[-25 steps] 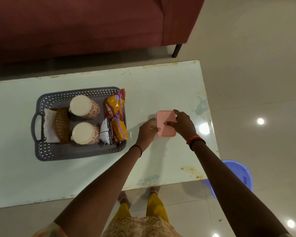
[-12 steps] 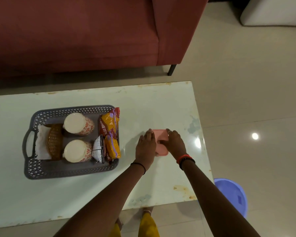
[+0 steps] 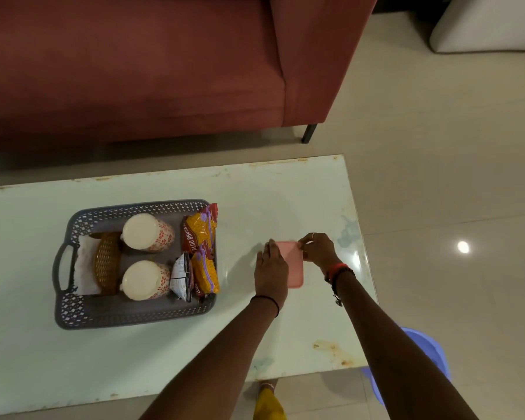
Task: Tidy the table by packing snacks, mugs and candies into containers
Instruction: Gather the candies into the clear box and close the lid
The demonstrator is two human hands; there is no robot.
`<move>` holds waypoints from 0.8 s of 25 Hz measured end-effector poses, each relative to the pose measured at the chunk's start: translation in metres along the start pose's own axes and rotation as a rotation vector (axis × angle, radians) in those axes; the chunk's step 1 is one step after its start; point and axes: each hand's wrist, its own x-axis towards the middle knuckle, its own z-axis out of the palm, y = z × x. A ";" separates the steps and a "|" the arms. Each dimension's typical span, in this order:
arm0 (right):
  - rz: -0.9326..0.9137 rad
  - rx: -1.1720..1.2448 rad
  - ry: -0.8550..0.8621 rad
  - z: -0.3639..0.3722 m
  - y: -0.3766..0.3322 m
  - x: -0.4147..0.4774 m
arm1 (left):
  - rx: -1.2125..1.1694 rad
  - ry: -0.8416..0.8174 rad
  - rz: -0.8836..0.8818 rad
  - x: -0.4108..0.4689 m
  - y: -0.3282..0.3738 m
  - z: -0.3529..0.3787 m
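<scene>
2 hands point(image 3: 270, 269) point(image 3: 319, 251) on pink container point(image 3: 293, 266)

Head-worn view, steeply downward over the table point(image 3: 164, 359) (sofa point(image 3: 134, 71) beyond)

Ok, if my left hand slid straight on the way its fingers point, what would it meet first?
Probably nothing: the left hand, at the pink box, points over bare table toward its far edge, the red sofa beyond. The basket lies off to the left.

The left hand point(image 3: 270, 272) lay flat on the pink box's point(image 3: 294, 268) left edge; the right hand point(image 3: 320, 251) pinched its far right corner.
</scene>
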 end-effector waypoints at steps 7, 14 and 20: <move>0.046 0.094 0.069 0.006 0.005 -0.003 | 0.034 0.003 0.015 -0.001 0.000 0.000; 0.248 0.475 -0.107 0.006 0.041 -0.050 | 0.025 0.034 0.016 0.001 -0.001 0.003; 0.224 0.592 -0.095 0.007 0.046 -0.053 | -0.038 0.048 0.029 0.000 -0.006 0.008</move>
